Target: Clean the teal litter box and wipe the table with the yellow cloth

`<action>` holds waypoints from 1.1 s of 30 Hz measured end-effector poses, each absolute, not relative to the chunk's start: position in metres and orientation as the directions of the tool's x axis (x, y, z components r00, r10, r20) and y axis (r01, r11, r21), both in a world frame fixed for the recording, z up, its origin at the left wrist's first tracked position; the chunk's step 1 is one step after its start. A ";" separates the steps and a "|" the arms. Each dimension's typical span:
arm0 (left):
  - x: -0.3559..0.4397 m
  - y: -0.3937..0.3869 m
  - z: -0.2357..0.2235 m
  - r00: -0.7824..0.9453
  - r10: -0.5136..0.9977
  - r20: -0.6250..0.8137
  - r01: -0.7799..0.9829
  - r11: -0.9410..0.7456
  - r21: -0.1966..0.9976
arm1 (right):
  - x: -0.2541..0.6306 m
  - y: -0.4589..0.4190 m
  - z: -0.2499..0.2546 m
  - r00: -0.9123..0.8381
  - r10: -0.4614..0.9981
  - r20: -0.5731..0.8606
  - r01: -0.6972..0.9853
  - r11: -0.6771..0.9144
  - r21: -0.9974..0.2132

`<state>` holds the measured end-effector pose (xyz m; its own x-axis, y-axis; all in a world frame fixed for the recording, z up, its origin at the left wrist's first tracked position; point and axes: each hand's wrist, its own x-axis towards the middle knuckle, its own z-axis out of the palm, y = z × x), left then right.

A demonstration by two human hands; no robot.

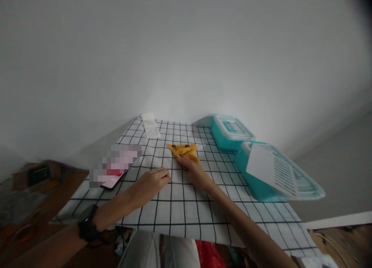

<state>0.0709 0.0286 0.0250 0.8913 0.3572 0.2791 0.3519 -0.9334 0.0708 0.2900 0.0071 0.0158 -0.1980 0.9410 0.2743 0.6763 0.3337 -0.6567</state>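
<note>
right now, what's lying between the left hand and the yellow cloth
Nothing: in the head view only bare checked tablecloth separates the left hand from the yellow cloth, which the right hand touches.

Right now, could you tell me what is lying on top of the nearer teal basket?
A white sheet lies on the slatted lid of the nearer teal basket, covering its left part. The lid and sheet hide whatever is inside. Neither hand touches it; the right hand rests on the yellow cloth.
</note>
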 end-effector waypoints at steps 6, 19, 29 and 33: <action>0.071 0.028 0.019 0.864 0.403 0.302 0.384 -0.915 0.123 | 0.277 -0.039 0.016 -0.332 0.915 0.230 0.555 0.386 -0.737; 0.081 0.034 0.033 0.696 0.695 0.180 0.429 -0.603 0.673 | 0.326 -0.097 -0.041 0.092 0.938 0.333 0.793 0.133 -0.594; 0.064 0.034 0.037 0.613 0.781 0.116 0.418 -0.446 0.792 | 0.273 -0.063 -0.005 0.036 0.912 0.408 0.636 0.294 -0.714; 0.047 0.033 0.039 0.622 0.745 0.239 0.506 -0.616 0.604 | 0.342 -0.090 0.018 0.256 0.871 0.420 0.665 0.157 -0.730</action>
